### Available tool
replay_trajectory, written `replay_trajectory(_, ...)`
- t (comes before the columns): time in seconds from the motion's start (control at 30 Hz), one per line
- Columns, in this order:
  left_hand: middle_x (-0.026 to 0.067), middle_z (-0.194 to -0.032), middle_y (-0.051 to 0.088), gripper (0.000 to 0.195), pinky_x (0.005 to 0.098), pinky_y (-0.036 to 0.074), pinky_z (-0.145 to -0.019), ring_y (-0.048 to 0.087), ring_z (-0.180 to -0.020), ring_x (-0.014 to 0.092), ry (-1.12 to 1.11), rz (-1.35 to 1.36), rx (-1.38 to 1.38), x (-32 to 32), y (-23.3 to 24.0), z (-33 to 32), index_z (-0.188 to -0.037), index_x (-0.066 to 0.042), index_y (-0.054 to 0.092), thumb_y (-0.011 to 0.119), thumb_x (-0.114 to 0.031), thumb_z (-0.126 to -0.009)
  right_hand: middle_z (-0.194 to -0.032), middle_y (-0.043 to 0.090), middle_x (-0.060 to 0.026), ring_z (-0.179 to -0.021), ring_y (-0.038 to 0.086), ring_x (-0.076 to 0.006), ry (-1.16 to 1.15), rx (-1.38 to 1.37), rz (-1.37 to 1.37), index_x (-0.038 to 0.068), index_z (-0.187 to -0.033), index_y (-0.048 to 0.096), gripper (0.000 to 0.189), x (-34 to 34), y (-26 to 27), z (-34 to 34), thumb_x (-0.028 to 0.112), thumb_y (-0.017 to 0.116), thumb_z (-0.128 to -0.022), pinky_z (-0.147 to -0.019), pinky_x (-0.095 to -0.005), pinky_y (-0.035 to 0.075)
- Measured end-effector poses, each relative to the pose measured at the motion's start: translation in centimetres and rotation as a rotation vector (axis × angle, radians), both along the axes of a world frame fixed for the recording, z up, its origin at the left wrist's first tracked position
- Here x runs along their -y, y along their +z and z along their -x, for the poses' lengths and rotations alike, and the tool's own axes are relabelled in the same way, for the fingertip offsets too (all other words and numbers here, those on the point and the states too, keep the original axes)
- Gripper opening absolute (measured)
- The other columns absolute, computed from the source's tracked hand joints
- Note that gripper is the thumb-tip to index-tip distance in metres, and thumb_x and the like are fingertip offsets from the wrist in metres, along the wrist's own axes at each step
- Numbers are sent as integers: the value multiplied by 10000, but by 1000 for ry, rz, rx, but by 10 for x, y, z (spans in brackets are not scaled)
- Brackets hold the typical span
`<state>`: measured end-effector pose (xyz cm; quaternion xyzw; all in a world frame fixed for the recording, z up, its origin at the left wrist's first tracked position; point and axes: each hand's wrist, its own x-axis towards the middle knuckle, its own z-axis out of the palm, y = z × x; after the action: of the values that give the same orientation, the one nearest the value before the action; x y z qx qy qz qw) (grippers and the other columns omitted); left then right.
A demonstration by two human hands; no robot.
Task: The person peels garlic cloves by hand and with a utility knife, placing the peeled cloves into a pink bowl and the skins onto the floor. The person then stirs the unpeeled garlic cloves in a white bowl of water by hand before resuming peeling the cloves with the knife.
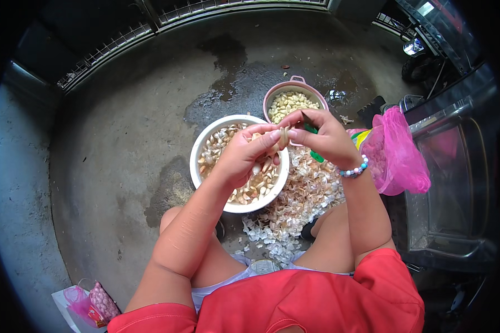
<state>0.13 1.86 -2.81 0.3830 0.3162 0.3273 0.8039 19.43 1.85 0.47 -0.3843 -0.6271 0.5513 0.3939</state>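
Observation:
My left hand (246, 150) is closed around several garlic cloves, above a white basin (195, 172). One garlic clove (283, 136) is pinched between the thumbs and fingers of both hands. A small knife with a green handle (316, 156) is held in my right hand (327, 135), its dark blade pointing up past the fingers. Unpeeled garlic cloves (250, 192) sit in water in the basin. Just beyond my hands, a pink-rimmed colander (268, 98) holds peeled garlic cloves (289, 103).
A heap of garlic skins (308, 179) covers the floor between my legs and the basin. At right, a pink plastic bag (404, 154) stands against a dark metal-framed cabinet (446, 187). Wet patches (229, 54) mark the concrete floor. A mesh bag of garlic (103, 300) lies at lower left.

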Motion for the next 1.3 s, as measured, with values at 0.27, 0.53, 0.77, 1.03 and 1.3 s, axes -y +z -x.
replay_trajectory(0.27,58,-812,597,217,187,486,-534,581,-629,99,173,140,170,3,7,-3,-995,-1,535,514,-192,-894,-769,584,-18,-708,523,-102,-92,197,-88,20,-947,645,200,5,10,11,84,649,-758,-659,-256,424)
replay_trajectory(0.53,36,-816,573,243,183,463,-499,576,-646,97,77,89,119,0,4,-4,-1057,-67,518,522,-241,-887,-810,626,-37,-799,554,-79,-72,57,-90,-26,-921,628,157,3,1,11,92,607,-820,-735,-234,446)
replay_trajectory(0.77,38,-814,564,242,185,441,-463,573,-635,99,101,122,195,0,4,-1,-1047,-69,522,548,-230,-867,-854,522,-17,-729,490,-60,-125,-108,209,-2,-981,502,201,6,4,3,91,572,-817,-635,-231,418)
replay_trajectory(1.03,65,-783,576,256,193,461,-462,585,-617,120,-2,111,300,-5,5,9,-1049,-21,518,551,-181,-852,-880,576,-91,-777,587,-157,-90,98,-159,3,-1106,473,271,15,9,-2,92,515,-854,-715,-295,454)
replay_trajectory(1.3,81,-768,585,265,197,450,-444,588,-616,121,-108,126,237,-4,5,13,-1063,3,513,541,-155,-851,-712,561,-152,-673,567,-333,-97,618,-656,24,-791,554,382,13,19,7,371,685,-702,-592,-391,434)
